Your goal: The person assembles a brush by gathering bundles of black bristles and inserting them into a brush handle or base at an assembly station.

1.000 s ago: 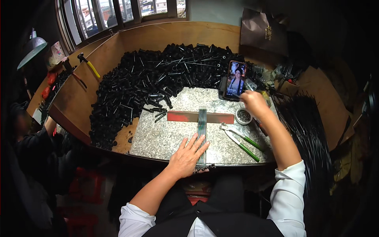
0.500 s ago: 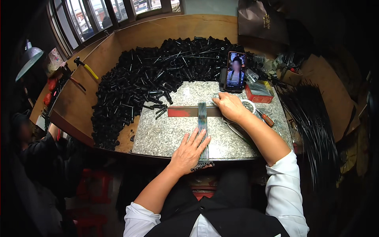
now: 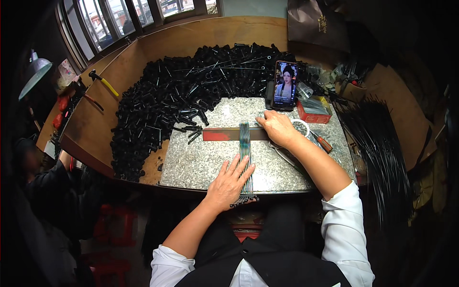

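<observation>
Head view, looking down on a speckled stone slab (image 3: 201, 162) set into a wooden bench. A row of thin metal rods (image 3: 245, 153) is lying side by side on the slab, its long axis running straight away from the person, from the near edge up across a red and dark bar (image 3: 229, 134) lying crosswise. The left hand (image 3: 229, 182) is pressing flat, fingers spread and unclenched, on the near part of the rods, so it is the nearer hand to the bundle's lower end. The right hand (image 3: 277, 128) is resting palm down with loosely curled fingers just right of the rods' far end, over the bar and beside a small round dish (image 3: 302, 127); whether it is pinching anything cannot be told. Behind the slab a large heap of black tubes (image 3: 167, 105) is spreading leftward, a phone (image 3: 285, 85) is standing upright, and a red box (image 3: 313, 111) is sitting to its right.
</observation>
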The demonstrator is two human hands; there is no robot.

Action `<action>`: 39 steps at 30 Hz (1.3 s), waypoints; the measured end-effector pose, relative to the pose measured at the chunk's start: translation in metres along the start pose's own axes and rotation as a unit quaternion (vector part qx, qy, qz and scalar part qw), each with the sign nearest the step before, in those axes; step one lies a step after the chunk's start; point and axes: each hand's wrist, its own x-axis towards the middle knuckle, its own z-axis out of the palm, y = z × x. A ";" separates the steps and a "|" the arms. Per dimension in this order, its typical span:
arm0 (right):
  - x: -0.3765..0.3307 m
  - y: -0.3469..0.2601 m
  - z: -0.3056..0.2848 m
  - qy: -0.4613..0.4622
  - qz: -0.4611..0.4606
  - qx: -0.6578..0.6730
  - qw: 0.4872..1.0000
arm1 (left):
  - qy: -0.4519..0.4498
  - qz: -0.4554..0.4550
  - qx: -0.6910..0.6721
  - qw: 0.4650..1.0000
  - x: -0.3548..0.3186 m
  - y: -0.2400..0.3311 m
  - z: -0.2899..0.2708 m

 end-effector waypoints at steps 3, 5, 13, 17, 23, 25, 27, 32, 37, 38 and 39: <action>0.000 0.000 -0.001 0.004 -0.002 0.011 1.000 | -0.002 0.000 0.001 1.000 0.000 -0.001 0.000; 0.000 0.000 -0.002 0.003 -0.002 0.018 1.000 | -0.003 -0.001 -0.002 1.000 0.000 0.000 0.000; 0.001 -0.001 0.003 0.003 0.006 0.030 1.000 | -0.001 -0.002 -0.018 1.000 0.000 0.001 -0.001; 0.001 0.001 -0.002 0.003 0.013 0.030 0.999 | -0.002 -0.001 -0.009 1.000 0.000 0.001 -0.002; -0.001 0.010 0.002 -0.006 0.030 0.049 0.998 | 0.000 0.000 -0.005 1.000 0.000 0.001 -0.002; -0.001 0.009 0.001 -0.013 0.027 0.057 0.998 | -0.001 -0.001 -0.006 1.000 0.000 0.001 -0.001; -0.002 0.010 0.001 -0.010 0.022 0.058 0.998 | -0.003 -0.002 -0.007 1.000 0.001 0.001 -0.002; -0.001 0.011 -0.001 -0.006 0.019 0.066 0.998 | -0.006 -0.003 -0.002 1.000 0.000 0.000 -0.001; 0.000 0.010 -0.001 -0.004 0.009 0.072 0.997 | -0.011 -0.006 -0.009 1.000 0.000 0.001 -0.001; 0.000 0.010 0.000 -0.004 0.009 0.072 0.997 | -0.010 -0.004 -0.006 1.000 0.001 0.001 -0.001; 0.000 0.010 0.000 -0.013 0.005 0.070 0.997 | -0.009 -0.002 -0.003 1.000 0.001 0.001 -0.001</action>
